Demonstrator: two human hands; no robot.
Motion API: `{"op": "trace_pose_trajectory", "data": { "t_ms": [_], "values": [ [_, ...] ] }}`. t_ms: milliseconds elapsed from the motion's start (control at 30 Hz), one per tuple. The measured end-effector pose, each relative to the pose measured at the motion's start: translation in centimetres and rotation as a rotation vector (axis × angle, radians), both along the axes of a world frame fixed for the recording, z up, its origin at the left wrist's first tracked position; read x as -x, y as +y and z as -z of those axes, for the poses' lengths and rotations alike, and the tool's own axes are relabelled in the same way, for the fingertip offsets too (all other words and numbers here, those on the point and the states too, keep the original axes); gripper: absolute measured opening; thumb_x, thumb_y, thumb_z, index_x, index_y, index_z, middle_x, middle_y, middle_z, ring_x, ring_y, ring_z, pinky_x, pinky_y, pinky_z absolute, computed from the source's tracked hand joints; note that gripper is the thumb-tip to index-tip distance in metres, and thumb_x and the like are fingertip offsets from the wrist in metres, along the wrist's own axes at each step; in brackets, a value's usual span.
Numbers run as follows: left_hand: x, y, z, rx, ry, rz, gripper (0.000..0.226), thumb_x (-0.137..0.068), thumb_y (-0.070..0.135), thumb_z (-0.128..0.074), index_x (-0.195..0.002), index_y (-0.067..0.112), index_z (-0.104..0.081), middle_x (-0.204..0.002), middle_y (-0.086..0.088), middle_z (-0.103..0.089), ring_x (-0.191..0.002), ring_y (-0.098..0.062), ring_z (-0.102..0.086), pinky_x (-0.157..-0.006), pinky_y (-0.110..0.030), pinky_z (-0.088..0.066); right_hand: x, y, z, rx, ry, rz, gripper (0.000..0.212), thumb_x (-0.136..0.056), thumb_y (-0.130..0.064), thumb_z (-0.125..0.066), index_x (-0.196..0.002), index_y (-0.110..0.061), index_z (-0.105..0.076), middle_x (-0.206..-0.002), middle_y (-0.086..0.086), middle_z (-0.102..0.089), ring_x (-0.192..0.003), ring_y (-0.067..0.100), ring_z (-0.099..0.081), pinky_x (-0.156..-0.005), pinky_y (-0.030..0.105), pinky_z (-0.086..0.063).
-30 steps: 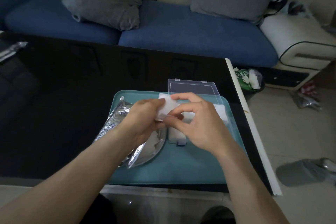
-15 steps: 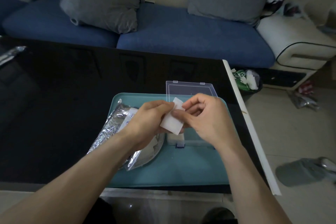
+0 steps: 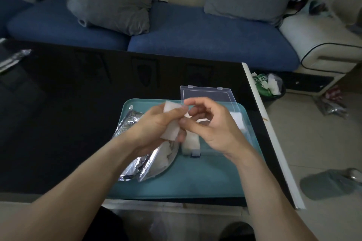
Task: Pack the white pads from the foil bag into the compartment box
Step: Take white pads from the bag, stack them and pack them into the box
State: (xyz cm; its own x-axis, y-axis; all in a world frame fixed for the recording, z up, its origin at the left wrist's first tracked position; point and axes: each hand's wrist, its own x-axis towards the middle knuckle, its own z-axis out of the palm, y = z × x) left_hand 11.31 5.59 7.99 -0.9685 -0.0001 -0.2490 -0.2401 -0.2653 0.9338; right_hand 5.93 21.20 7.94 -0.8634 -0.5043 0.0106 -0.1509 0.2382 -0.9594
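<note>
I have a thin white square pad (image 3: 172, 121) pinched in my left hand (image 3: 154, 125), thumb on top and fingers (image 3: 181, 136) curled underneath, held above the teal plastic tray (image 3: 205, 178) just left of the clear plastic compartment box (image 3: 197, 144). My right hand (image 3: 211, 123) sits beside it with its fingers bent, the thumb and forefinger tips at the pad's right edge; whether they actually nip it or only touch it I cannot tell, as my own knuckles hide the contact. The crinkled silver foil bag (image 3: 135, 150) lies open on the tray's left side under my left wrist, with more white pads showing at its mouth. The box's transparent lid (image 3: 207, 95) stands open at the far side, over the glossy black worktop (image 3: 68, 113), and at least one near compartment already looks filled with white.

To do this step well, I judge I should peel off a single pad cleanly: slide the thumbs in opposite directions at the edge, not tug, since these sheets look limp and may cling in pairs. Then I would lower it flat into a compartment, pressing the corners down so it does not spring up against the lid
</note>
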Motion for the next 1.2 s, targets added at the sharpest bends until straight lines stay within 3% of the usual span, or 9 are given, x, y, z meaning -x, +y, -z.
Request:
{"op": "trace_pose_trajectory", "data": {
  "t_ms": [133,233,333,467,567,733,867,1100,1200],
  "values": [
    [-0.1,-2.9,0.0,0.673,0.072,-0.298,0.017,-0.089,0.036,-0.069,-0.092,0.021,-0.063,-0.074,0.004,-0.064,-0.055,-0.009,-0.056,-0.049,-0.022,-0.044,-0.2,-0.2,0.4,-0.210,-0.190,-0.021,0.019,-0.085,-0.021,-0.081,-0.099,-0.019,-0.068,-0.088,0.000,-0.074,-0.072,0.016,-0.075,-0.076,0.032,-0.061],
    [-0.8,-3.9,0.8,1.231,-0.075,-0.066,0.048,-0.078,0.064,-0.068,-0.095,0.020,-0.060,-0.085,0.001,-0.065,-0.070,-0.011,-0.061,-0.055,-0.024,-0.045,-1.5,-1.4,2.0,-0.480,-0.182,-0.120,0.009,-0.088,-0.010,-0.069,-0.093,-0.015,-0.065,-0.079,0.005,-0.076,-0.064,0.017,-0.075,-0.077,0.041,-0.062],
    [-1.0,-3.7,2.0,1.437,-0.261,0.206,0.078,-0.066,0.081,-0.064,-0.108,0.015,-0.055,-0.105,-0.003,-0.061,-0.097,-0.025,-0.060,-0.077,-0.034,-0.047,-2.7,-3.2,3.5,-0.602,-0.073,-0.187,0.023,-0.086,-0.008,-0.069,-0.107,-0.015,-0.063,-0.088,0.005,-0.076,-0.058,0.013,-0.073,-0.063,0.028,-0.061],
    [-0.8,-4.6,2.5,1.447,-0.284,0.220,0.035,-0.092,0.041,-0.054,-0.107,0.009,-0.057,-0.113,-0.011,-0.063,-0.092,-0.024,-0.056,-0.073,-0.030,-0.041,-3.6,-5.5,5.4,-0.688,0.003,-0.189,0.064,-0.092,-0.031,-0.067,-0.149,-0.020,-0.040,-0.134,0.008,-0.062,-0.090,0.029,-0.073,-0.086,0.034,-0.058],
    [-0.8,-6.3,2.5,1.293,-0.317,0.198,0.018,-0.098,0.024,-0.049,-0.096,0.008,-0.057,-0.097,-0.007,-0.061,-0.075,-0.019,-0.055,-0.059,-0.028,-0.041,-4.3,-6.3,6.0,-0.678,0.005,-0.197,0.065,-0.097,-0.039,-0.061,-0.153,-0.017,-0.035,-0.146,0.009,-0.052,-0.121,0.031,-0.060,-0.100,0.034,-0.047],
    [-0.6,-7.6,3.3,1.169,-0.342,0.083,0.016,-0.097,0.019,-0.049,-0.085,0.011,-0.057,-0.081,-0.005,-0.059,-0.065,-0.016,-0.055,-0.056,-0.026,-0.044,-4.7,-6.9,6.0,-0.676,0.213,-0.111,0.039,-0.096,-0.032,-0.066,-0.130,-0.014,-0.062,-0.123,0.007,-0.068,-0.109,0.025,-0.063,-0.087,0.032,-0.049],
    [-0.4,-7.3,3.2,1.171,-0.319,0.096,0.014,-0.097,0.020,-0.048,-0.086,0.014,-0.053,-0.084,-0.004,-0.058,-0.065,-0.015,-0.055,-0.054,-0.026,-0.042,-4.4,-7.1,6.2,-0.568,0.144,-0.092,0.032,-0.095,-0.032,-0.067,-0.120,-0.011,-0.068,-0.103,0.005,-0.070,-0.091,0.022,-0.063,-0.071,0.025,-0.042],
    [-0.3,-7.6,2.8,1.159,-0.312,0.134,0.019,-0.097,0.020,-0.046,-0.094,0.007,-0.059,-0.092,-0.009,-0.063,-0.074,-0.020,-0.060,-0.060,-0.029,-0.045,-4.3,-7.8,7.4,-0.275,-0.168,0.009,0.025,-0.085,-0.024,-0.079,-0.106,-0.027,-0.067,-0.099,-0.015,-0.061,-0.092,0.027,-0.071,-0.082,0.046,-0.060],
    [-0.2,-7.6,3.0,1.147,-0.337,0.081,0.018,-0.096,0.020,-0.048,-0.088,0.010,-0.060,-0.084,-0.007,-0.063,-0.066,-0.017,-0.058,-0.053,-0.026,-0.042,-3.7,-7.6,7.2,-0.258,-0.098,0.075,0.030,-0.081,-0.022,-0.084,-0.109,-0.023,-0.072,-0.095,-0.018,-0.063,-0.098,0.011,-0.064,-0.084,0.027,-0.054]
  ]
}}
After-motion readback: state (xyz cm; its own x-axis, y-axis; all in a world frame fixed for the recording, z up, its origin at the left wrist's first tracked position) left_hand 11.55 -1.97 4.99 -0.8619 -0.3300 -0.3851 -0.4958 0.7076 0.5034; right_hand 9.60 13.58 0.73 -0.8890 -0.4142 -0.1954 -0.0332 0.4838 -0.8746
